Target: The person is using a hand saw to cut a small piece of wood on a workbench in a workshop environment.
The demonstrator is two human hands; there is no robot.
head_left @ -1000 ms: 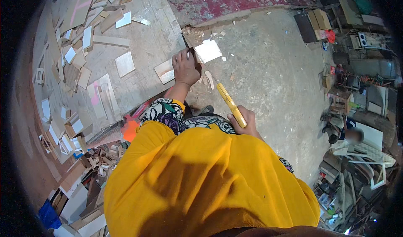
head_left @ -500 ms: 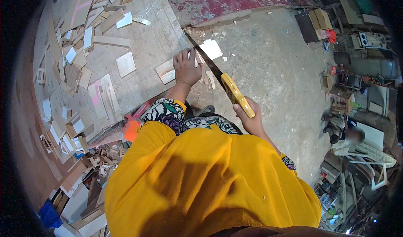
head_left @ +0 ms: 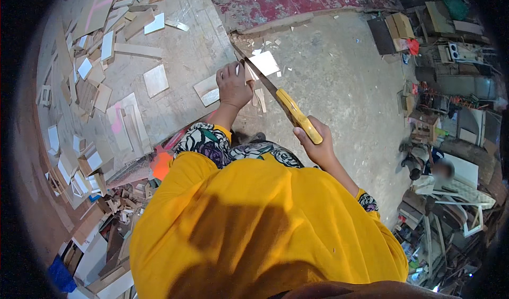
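Note:
My right hand point(head_left: 319, 142) is wrapped round the yellow handle of a handsaw point(head_left: 289, 106). Its dark blade slants up and leftward, crossing just beyond the fingers of my left hand at the table's edge. My left hand point(head_left: 235, 88) presses down on and grips a wooden board point(head_left: 205, 89), which lies near the edge of the wooden work table point(head_left: 183, 50). Part of the board is under the hand, and the fingertips are partly hidden by the blade. Past the blade, a bright white piece point(head_left: 265, 63) shows. I cannot tell whether it joins the board.
Several wood offcuts point(head_left: 139, 50) cover the table's left side, with more scrap wood point(head_left: 114, 235) piled below. Small chips lie on the concrete floor point(head_left: 344, 87). At the far right, a person point(head_left: 441, 167) is among stacked boards and tools.
The view has shifted slightly. My right hand and the saw show only a slight movement, and my left hand stays on the board.

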